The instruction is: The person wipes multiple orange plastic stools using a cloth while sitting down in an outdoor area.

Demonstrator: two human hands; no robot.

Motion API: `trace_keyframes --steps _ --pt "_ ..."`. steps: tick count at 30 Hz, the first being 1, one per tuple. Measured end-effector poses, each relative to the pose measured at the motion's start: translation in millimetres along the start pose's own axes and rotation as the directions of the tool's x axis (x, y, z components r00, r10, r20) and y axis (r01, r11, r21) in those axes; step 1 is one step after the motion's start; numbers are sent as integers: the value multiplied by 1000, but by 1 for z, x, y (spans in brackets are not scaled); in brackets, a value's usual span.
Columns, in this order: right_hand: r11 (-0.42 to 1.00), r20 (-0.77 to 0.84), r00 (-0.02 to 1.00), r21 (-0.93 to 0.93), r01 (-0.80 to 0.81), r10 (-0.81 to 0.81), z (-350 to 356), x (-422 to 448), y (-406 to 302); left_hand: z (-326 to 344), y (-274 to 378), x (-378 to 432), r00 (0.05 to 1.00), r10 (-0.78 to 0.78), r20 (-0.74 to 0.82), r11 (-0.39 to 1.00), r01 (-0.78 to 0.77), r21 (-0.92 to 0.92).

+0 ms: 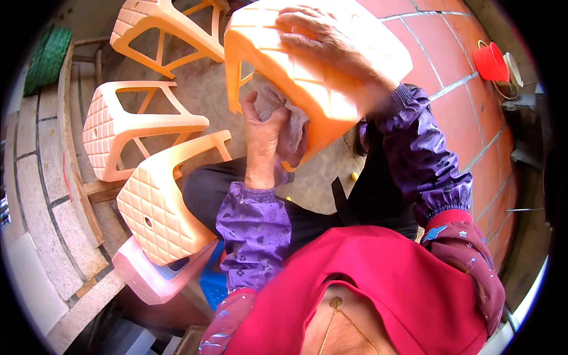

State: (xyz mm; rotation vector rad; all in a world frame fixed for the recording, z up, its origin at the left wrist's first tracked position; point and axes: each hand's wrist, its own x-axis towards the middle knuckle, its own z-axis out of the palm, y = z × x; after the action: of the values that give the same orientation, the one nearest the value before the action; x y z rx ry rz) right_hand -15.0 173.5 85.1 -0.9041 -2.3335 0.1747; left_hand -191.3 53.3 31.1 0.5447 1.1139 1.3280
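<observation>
An orange plastic stool (328,84) with a quilted top is tilted in front of me, above my knees. My right hand (315,33) lies spread on its sunlit seat, palm down. In my left hand (262,133) is a greyish cloth (290,126), bunched between thumb and fingers. The cloth touches the stool's side near the opening between its legs. The inner side of the cloth and my right palm are hidden.
Orange stools lie on their sides at left: one at the top (146,22), one midway (104,133), one lower (164,208). That lowest rests on a pink stool (142,270), beside a blue plastic piece (213,279). A red bucket (490,62) stands on tiles (443,111).
</observation>
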Motion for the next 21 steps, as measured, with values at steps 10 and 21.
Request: trace_keyframes --steps 10,21 --pt "1000 6 1000 -4 30 -30 -4 2 -8 14 10 -13 954 287 86 874 -297 383" --pt "999 45 999 49 7 -9 -17 5 -14 33 11 -22 937 348 -43 900 -321 296"
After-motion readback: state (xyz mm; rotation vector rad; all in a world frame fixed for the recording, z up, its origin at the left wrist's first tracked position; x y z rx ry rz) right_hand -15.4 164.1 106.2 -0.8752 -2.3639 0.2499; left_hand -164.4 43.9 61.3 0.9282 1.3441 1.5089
